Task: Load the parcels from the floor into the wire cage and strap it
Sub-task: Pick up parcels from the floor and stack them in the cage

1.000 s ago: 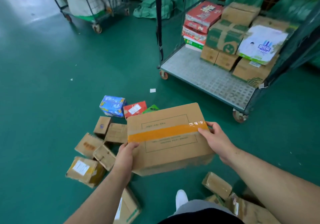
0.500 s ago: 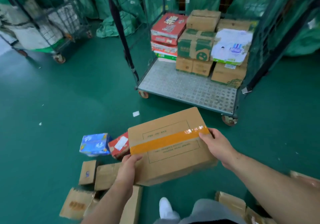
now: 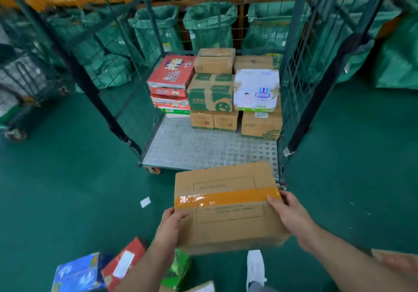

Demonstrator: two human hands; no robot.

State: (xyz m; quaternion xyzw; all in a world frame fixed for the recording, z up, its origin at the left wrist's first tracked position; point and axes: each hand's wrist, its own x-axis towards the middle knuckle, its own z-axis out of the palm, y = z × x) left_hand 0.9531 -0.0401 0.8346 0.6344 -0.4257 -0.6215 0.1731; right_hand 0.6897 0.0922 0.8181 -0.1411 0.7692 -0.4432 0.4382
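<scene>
– Cardboard box [image 3: 228, 203], taped orange, is up off the floor between both hands, just short of the cage [image 3: 126, 70] at twelve o'clock. How is it held?

– Left hand [image 3: 172, 226] grasps the near-left corner at eight o'clock, fingers over the top edge. Right hand [image 3: 287, 212] clasps the right end at three, thumb on the tape [image 3: 226, 197]. Both take it by the edges; I can't see anything supporting the bottom.

– So a slip is the worry?

– I'd say so. If the box is heavy, an edge hold could let it sag or drop onto the shoe [image 3: 255, 266] at five o'clock, right below it.

– And going in?

– The right wall [image 3: 294, 92] at one o'clock stands near the box's far-right corner. Swing wide and that corner, or the right knuckles, could catch the mesh.

– The stack [image 3: 212, 92]?

– Piled at the back, twelve o'clock, with bare deck [image 3: 203, 149] in front. Shove hard and the box may knock the lower cartons and tip the white pack [image 3: 255, 90] on top. Left on the front lip, it could slide out, and the cage is on wheels, so a push might roll it.

– Underfoot?

– Loose parcels [image 3: 124, 260] at seven o'clock. A careless step back could trip on them.
</scene>
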